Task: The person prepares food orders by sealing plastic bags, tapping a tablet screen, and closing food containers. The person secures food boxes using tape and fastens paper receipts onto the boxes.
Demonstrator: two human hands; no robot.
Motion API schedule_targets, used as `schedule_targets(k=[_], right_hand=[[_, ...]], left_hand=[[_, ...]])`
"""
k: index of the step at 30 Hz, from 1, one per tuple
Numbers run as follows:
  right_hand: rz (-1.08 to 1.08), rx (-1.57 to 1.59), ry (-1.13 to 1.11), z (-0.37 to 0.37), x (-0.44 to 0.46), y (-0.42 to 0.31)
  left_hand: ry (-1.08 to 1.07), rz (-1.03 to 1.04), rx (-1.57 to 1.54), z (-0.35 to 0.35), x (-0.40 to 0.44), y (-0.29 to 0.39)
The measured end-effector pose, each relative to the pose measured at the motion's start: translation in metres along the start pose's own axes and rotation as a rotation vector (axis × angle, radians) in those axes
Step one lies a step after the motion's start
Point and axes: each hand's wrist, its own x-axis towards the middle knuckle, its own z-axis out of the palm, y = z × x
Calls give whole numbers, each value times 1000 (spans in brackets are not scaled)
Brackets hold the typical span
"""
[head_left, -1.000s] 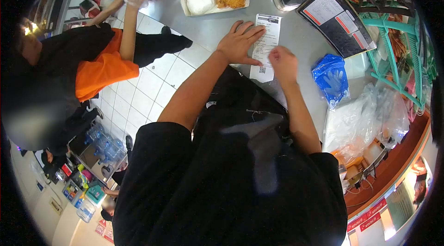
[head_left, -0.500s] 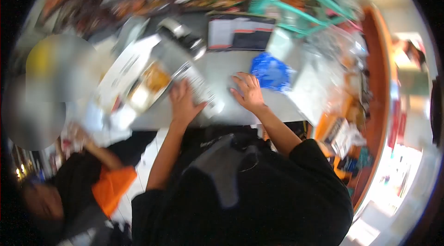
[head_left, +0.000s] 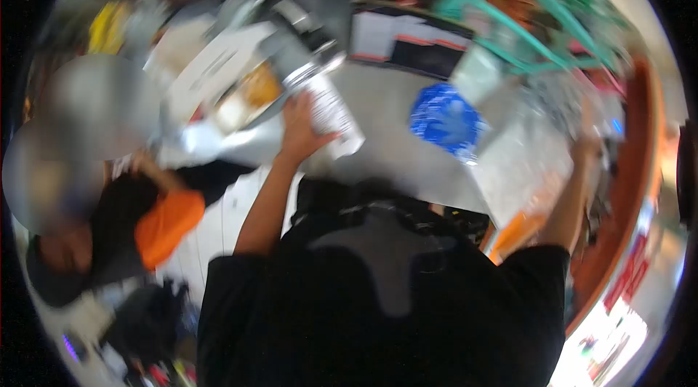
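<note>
I see the fingers of the left hand (head_left: 298, 131) spread open at the left edge of the printed receipt (head_left: 334, 112), which lies on the grey tabletop (head_left: 385, 118). The right hand (head_left: 587, 148) is stretched far out at the clear plastic bags (head_left: 549, 105); blur leaves me unable to tell whether its fingers grip anything. Left of the receipt I make out an open meal box (head_left: 224, 63); between the hands, a blue glove packet (head_left: 445, 121); beyond, a teal plastic frame (head_left: 498, 10).
</note>
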Motion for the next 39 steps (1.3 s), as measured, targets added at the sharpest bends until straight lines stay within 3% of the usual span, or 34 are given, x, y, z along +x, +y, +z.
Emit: schedule_targets(k=[2, 3, 5, 6, 7, 8, 10, 12, 13, 14, 17, 20, 22, 23, 25, 31, 32, 35, 37, 39], right_hand=[[-163, -212, 152, 82, 37, 1], [-108, -41, 172, 61, 29, 10], [151, 618, 233, 2, -9, 24], [245, 756, 211, -32, -35, 32], [395, 829, 83, -110, -79, 35], [465, 868, 20, -96, -87, 56], [762, 911, 93, -145, -134, 69], [948, 987, 836, -244, -180, 48], [819, 1330, 1352, -285, -180, 32], [670, 1241, 1664, -340, -182, 21], [631, 1618, 1867, -479, -205, -69], [153, 1036, 1567, -529, -231, -183], [-619, 1462, 1382, -592, -230, -268], [-960, 1616, 1176, -619, -225, -310], [-917, 1298, 1242, -633, -217, -368], [-705, 1730, 722, -571, -218, -382], [-731, 1748, 657, -560, -216, -378], [-798, 1781, 495, -526, -215, -367], [-833, 1785, 453, -513, -219, -365], [-838, 1750, 446, -516, -220, -367]], left_hand=[[-22, -39, -8, -12, -7, 9], [-28, -49, -18, -16, -9, 10], [-60, -34, 16, -16, -16, 7], [-70, -35, 9, -19, -16, 9], [-82, -27, -4, -24, -16, 9], [-86, -26, 0, -27, -16, 5], [-113, -5, -11, -29, -18, 3], [-104, 29, -35, -30, -20, -4], [-92, 50, -43, -32, -19, -7], [-91, 59, -32, -35, -18, -8], [-104, 46, -7, -35, -17, -9], [-70, 63, -37, -32, -19, -18], [-63, 119, -28, -30, -18, -23], [-60, 148, -24, -30, -19, -25], [-24, 205, -12, -33, -23, -26], [-99, 228, -225, -51, -24, -41], [-24, 258, -228, -61, -28, -42], [-89, 128, -525, -98, -45, -48], [175, -3, -450, -118, -73, -61], [672, -382, -383, -131, -78, -69]])
